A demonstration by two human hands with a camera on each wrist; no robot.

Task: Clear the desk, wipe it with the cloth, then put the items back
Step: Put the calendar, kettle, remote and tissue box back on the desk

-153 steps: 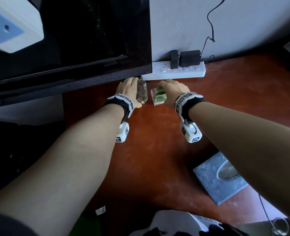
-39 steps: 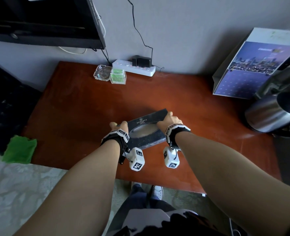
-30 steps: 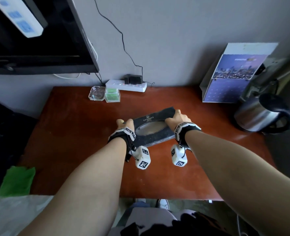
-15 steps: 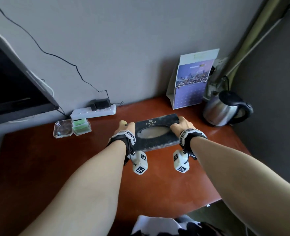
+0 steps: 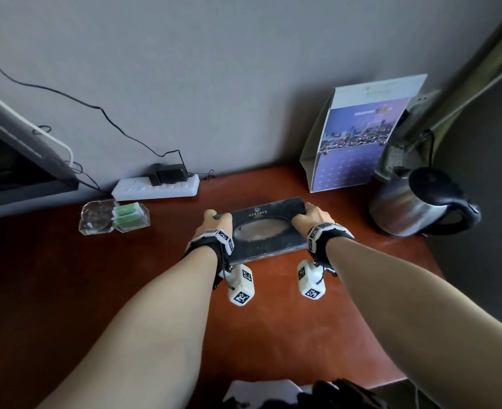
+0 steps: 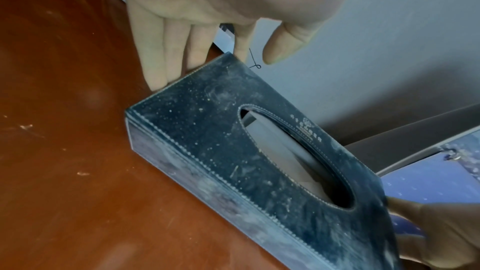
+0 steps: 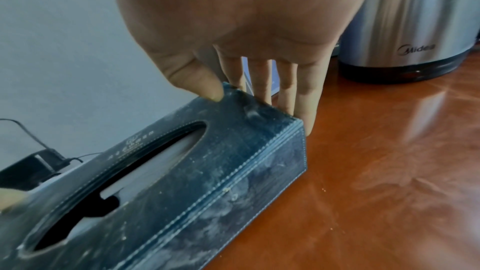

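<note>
Tissue box (image 5: 269, 228), dark and dusty, sits mid-surface (image 5: 102, 284) toward the far wall, between the power strip (image 5: 156, 187) on the left and the kettle (image 5: 415, 208) on the right. The left hand (image 5: 215, 224) and right hand (image 5: 311, 216) clamp its two short ends, fingers straight down the end walls; the right thumb rests on the top, the left thumb hovers clear. With only end pressure, the box could slip or tilt if lifted, or bump the standing calendar (image 5: 359, 137) just behind.
</note>
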